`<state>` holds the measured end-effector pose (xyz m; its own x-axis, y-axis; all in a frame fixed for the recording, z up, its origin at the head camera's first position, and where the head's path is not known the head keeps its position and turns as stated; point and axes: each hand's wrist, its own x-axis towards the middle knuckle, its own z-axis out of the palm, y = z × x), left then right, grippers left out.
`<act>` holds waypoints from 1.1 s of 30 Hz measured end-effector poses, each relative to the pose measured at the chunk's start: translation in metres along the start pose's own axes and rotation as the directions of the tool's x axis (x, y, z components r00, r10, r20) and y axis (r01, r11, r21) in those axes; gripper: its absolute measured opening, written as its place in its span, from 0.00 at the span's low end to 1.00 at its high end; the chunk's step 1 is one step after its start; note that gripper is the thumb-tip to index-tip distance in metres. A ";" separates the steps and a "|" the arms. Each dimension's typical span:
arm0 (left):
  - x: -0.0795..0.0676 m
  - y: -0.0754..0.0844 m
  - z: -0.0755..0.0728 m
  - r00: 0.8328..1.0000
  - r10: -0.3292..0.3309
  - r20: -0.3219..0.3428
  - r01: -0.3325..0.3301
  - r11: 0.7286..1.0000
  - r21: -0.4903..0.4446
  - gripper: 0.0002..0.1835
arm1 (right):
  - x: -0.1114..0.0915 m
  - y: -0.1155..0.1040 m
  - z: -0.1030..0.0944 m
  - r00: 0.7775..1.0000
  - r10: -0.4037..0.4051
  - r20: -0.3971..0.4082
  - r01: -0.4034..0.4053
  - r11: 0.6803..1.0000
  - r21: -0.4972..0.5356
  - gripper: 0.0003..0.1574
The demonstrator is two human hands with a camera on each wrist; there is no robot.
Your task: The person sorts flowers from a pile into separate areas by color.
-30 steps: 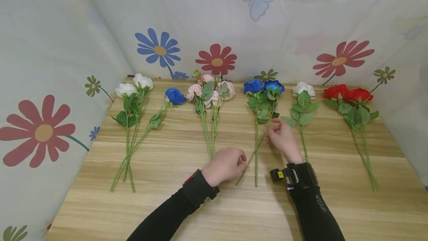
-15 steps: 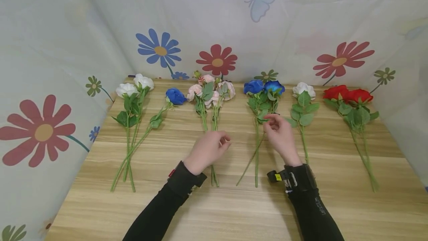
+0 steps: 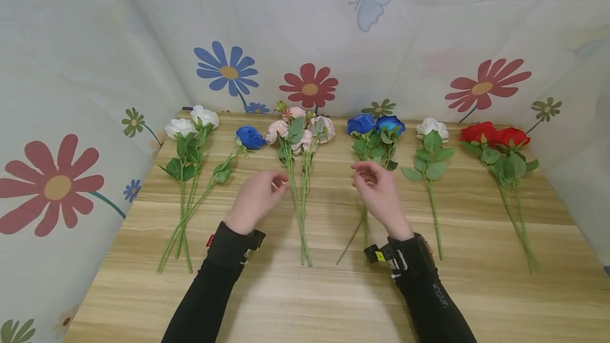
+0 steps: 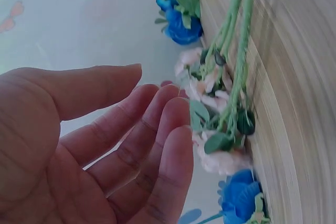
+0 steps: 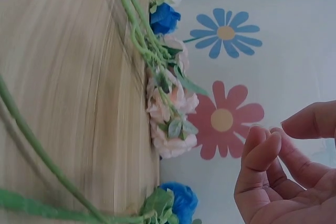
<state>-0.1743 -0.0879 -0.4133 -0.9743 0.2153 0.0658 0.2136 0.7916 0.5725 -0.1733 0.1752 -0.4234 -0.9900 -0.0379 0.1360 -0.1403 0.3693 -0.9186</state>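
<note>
In the head view my left hand (image 3: 257,200) hovers between a lone blue rose (image 3: 250,137) and a cluster of pale pink roses (image 3: 295,132). Its fingers are loosely bent, and the left wrist view shows nothing between thumb and fingertips. My right hand (image 3: 381,195) is above the stems of two blue roses (image 3: 361,124), covering part of them. The right wrist view likewise shows relaxed fingers (image 5: 257,156) holding nothing. The two blue roses' stems cross low on the table.
Two white roses (image 3: 204,116) lie at left, their stems crossed by the lone blue rose's stem. Right of my right hand are one white rose (image 3: 432,129) and two red roses (image 3: 511,135). A flower-printed cloth (image 3: 286,20) surrounds the wooden table (image 3: 333,306).
My left hand has moved left and up, from beside the blue roses' stem ends past the pink roses' stems. The right hand has shifted left over the blue roses' stems. The flowers look unmoved.
</note>
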 end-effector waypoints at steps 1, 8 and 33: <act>0.000 -0.003 -0.002 1.000 -0.004 -0.001 0.004 1.000 -0.001 0.10 | 0.000 0.000 0.003 1.000 -0.006 0.005 0.006 1.000 -0.002 0.15; -0.003 -0.017 -0.019 0.998 -0.053 0.021 0.054 0.998 -0.026 0.13 | -0.002 -0.005 0.022 0.999 -0.032 0.034 0.033 0.999 -0.032 0.14; -0.021 -0.077 -0.067 0.965 -0.230 -0.127 0.253 0.944 0.213 0.14 | -0.008 -0.039 0.097 0.956 -0.188 0.226 0.216 0.971 -0.104 0.14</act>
<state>-0.1750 -0.1916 -0.4037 -0.9983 -0.0468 0.0355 -0.0296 0.9233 0.3829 -0.1613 0.0711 -0.4248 -0.9234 -0.3153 0.2191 -0.3481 0.4468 -0.8241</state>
